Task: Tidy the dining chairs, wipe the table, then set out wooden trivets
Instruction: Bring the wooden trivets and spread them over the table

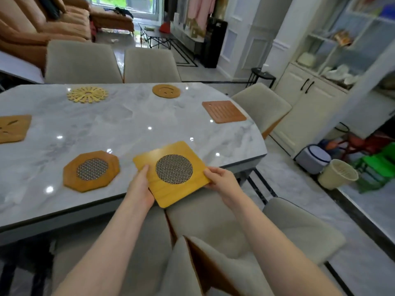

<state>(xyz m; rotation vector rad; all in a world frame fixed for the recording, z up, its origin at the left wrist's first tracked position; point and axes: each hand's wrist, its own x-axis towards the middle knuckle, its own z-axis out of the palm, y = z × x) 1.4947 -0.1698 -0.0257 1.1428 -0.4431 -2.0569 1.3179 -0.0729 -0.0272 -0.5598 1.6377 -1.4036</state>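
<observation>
A square yellow wooden trivet (166, 189) with a round metal mesh centre hangs over the near edge of the marble table (128, 124). My left hand (141, 186) grips its left edge and my right hand (222, 180) pinches its right corner. On the table lie an octagonal mesh trivet (70, 174), a hexagonal trivet (12, 129) at the left edge, a sunburst trivet (87, 94), a round smiley trivet (166, 90) and a reddish slatted square trivet (224, 111).
Beige dining chairs stand around the table: two at the far side (81, 60) (149, 65), one at the right end (263, 103), two close below me (213, 227) (299, 227). A cream bin (337, 174) and white cabinet (303, 112) are at the right.
</observation>
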